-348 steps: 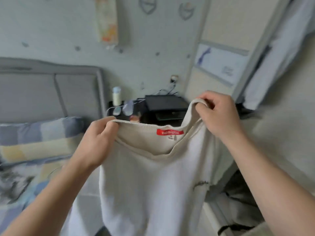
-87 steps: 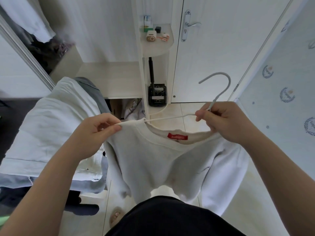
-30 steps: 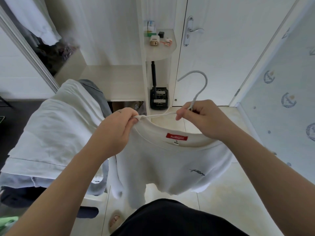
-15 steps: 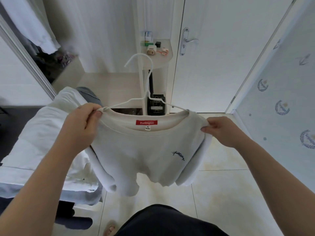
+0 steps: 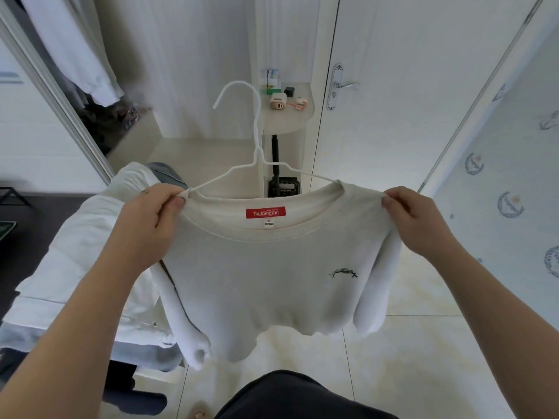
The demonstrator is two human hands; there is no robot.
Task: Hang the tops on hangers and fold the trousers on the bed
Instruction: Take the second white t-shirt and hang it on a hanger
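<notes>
At frame center, the left hand [image 5: 145, 225] and right hand [image 5: 414, 222] are pinching the cream sweatshirt [image 5: 272, 282] shoulders, already seated on the white hanger [image 5: 257, 158], which is awaiting a rail.

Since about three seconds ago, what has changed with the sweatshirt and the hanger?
The white hanger went from lying tilted in the right hand to standing upright inside the cream sweatshirt, hook up. The right hand let go of the hanger and took the right shoulder. The left hand kept its grip on the left shoulder. The clothes pile stayed put.
</notes>
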